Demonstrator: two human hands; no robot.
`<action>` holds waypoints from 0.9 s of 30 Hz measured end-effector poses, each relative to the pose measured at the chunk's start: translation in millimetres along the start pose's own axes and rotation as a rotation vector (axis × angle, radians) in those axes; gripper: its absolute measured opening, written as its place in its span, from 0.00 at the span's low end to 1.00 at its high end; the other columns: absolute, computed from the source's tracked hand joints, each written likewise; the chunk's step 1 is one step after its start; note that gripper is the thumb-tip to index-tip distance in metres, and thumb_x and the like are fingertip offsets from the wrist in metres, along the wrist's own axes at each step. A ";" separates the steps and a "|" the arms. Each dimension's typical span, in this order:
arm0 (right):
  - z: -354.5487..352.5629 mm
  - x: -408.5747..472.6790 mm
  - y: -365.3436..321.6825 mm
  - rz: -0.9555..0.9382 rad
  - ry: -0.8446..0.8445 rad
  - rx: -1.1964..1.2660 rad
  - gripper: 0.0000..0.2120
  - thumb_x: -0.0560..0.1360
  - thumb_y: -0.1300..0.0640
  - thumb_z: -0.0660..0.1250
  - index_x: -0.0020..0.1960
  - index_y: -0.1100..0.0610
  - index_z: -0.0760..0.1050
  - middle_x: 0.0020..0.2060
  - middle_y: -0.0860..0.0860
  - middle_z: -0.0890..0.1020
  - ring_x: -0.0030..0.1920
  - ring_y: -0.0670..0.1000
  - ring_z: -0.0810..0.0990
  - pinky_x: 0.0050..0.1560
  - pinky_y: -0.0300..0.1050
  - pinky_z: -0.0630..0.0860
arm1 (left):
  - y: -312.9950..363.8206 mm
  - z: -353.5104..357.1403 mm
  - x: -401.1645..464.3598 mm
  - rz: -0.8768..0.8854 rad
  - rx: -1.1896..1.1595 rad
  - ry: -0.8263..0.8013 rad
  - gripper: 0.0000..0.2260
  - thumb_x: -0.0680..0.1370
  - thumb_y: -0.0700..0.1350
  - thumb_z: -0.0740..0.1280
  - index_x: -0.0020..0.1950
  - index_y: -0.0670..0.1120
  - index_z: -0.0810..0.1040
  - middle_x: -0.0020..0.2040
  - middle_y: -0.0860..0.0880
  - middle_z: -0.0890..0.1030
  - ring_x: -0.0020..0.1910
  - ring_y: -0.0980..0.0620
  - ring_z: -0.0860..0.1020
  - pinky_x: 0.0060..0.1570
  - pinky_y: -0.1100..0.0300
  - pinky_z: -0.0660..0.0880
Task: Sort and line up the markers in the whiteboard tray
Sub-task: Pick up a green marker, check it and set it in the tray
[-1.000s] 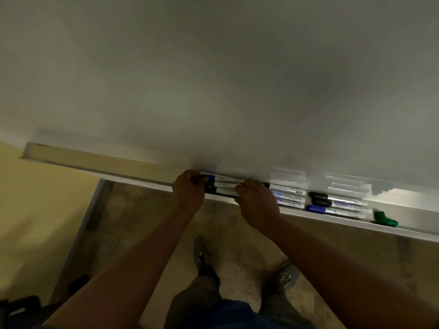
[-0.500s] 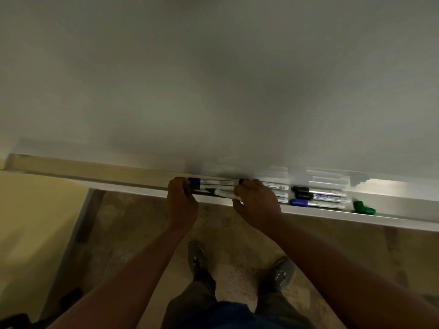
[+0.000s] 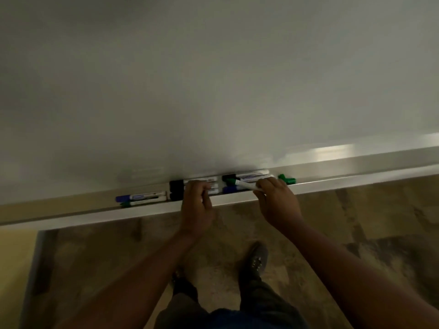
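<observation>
Markers, head view: two at the tray's (image 3: 332,185) left end, now released; black-capped group (image 3: 177,189) mid-tray, left hand (image 3: 197,205) curled on it; right hand (image 3: 276,200) has lifted a green marker (image 3: 245,184) from the right group, three remaining. Loose green cap (image 3: 286,179): one. Sorting continues.

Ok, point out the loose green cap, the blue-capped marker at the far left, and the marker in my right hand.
loose green cap (image 3: 287,179), head view, on its middle.
blue-capped marker (image 3: 141,197), head view, on its white barrel.
green-tipped marker (image 3: 245,185), head view, on the barrel left of the right hand's fingers.
</observation>
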State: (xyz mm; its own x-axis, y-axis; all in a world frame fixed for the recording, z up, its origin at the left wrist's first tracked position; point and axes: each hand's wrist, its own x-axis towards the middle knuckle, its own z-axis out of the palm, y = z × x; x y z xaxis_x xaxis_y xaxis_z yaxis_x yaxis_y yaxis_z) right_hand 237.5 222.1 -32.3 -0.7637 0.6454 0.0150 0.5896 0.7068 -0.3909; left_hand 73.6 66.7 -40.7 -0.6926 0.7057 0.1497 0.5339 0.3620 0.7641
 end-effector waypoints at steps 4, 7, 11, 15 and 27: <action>-21.8 -18.0 52.3 0.160 0.056 -0.063 0.07 0.78 0.54 0.66 0.53 0.54 0.77 0.45 0.51 0.79 0.43 0.53 0.74 0.32 0.44 0.70 | 47.1 55.5 11.8 0.171 0.064 -0.194 0.08 0.78 0.38 0.65 0.56 0.42 0.80 0.53 0.45 0.79 0.53 0.50 0.75 0.53 0.62 0.70; -35.3 -30.4 84.5 0.236 0.082 -0.078 0.04 0.77 0.53 0.66 0.50 0.53 0.76 0.42 0.49 0.78 0.40 0.49 0.71 0.29 0.43 0.66 | 77.4 93.0 22.6 0.253 0.105 -0.284 0.11 0.80 0.41 0.64 0.61 0.43 0.79 0.57 0.46 0.80 0.58 0.49 0.74 0.60 0.57 0.72; -48.9 -39.9 111.2 0.324 0.100 -0.059 0.03 0.78 0.54 0.66 0.48 0.53 0.75 0.39 0.48 0.75 0.38 0.49 0.69 0.30 0.42 0.61 | 102.9 125.5 36.8 0.322 0.224 -0.353 0.13 0.79 0.37 0.64 0.62 0.42 0.79 0.59 0.45 0.81 0.58 0.46 0.75 0.58 0.51 0.74; -53.0 -41.8 126.4 0.381 0.091 -0.018 0.03 0.79 0.53 0.64 0.48 0.53 0.74 0.39 0.47 0.74 0.39 0.49 0.70 0.33 0.45 0.69 | 112.3 141.7 43.1 0.383 0.346 -0.432 0.21 0.73 0.30 0.63 0.63 0.46 0.78 0.61 0.48 0.81 0.55 0.45 0.74 0.55 0.52 0.73; -42.0 -38.5 135.1 0.407 0.086 0.033 0.02 0.78 0.53 0.65 0.47 0.51 0.74 0.39 0.47 0.74 0.39 0.48 0.69 0.34 0.47 0.71 | 116.9 143.4 49.8 0.325 0.427 -0.411 0.13 0.72 0.32 0.67 0.52 0.45 0.79 0.47 0.47 0.81 0.47 0.46 0.75 0.41 0.56 0.70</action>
State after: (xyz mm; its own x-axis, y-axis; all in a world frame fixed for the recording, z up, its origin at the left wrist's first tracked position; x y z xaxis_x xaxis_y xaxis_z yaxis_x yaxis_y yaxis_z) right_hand 357.5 304.9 -47.0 -0.4440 0.8932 -0.0706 0.8292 0.3797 -0.4103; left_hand 171.1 231.5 -33.9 -0.2683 0.9632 0.0146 0.8875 0.2413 0.3925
